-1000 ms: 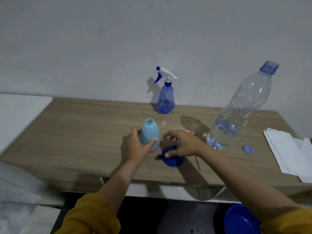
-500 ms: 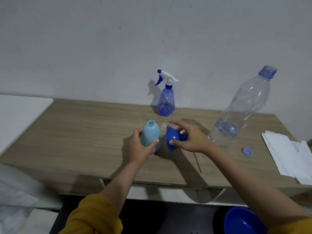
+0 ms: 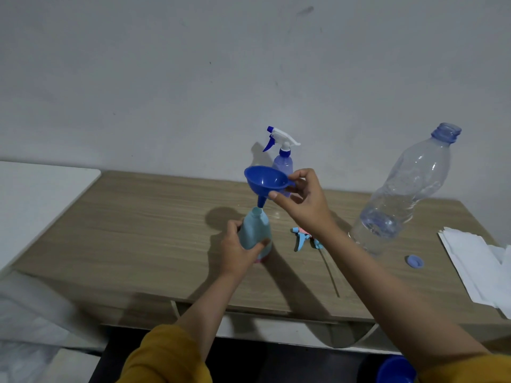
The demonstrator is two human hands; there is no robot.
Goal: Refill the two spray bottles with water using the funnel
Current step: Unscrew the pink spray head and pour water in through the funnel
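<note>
At desk [image 3: 138,233] centre, head view: light blue spray bottle [image 3: 255,230] stands upright w/ cap off, left hand [image 3: 239,251] wrapped round its lower body. Right hand [image 3: 301,200] pinches blue funnel [image 3: 266,182] by rim tab; spout tip sits at bottle mouth, seating depth unclear. Funnel slightly tilted.

Right of that bottle: its trigger head [image 3: 302,237] lies on desk, near. Behind it, by wall: second spray bottle [image 3: 283,161], trigger on. Far right of it: large water bottle [image 3: 406,189], uncapped, partly full; its cap [image 3: 415,261] on desk beside paper sheets [image 3: 475,269].

Judgement: step = seating funnel. Recommend lowering spout straight into neck, levelling bowl, keeping left grip firm before release. Risk: tilted funnel tips light bottle or spills during pour.
</note>
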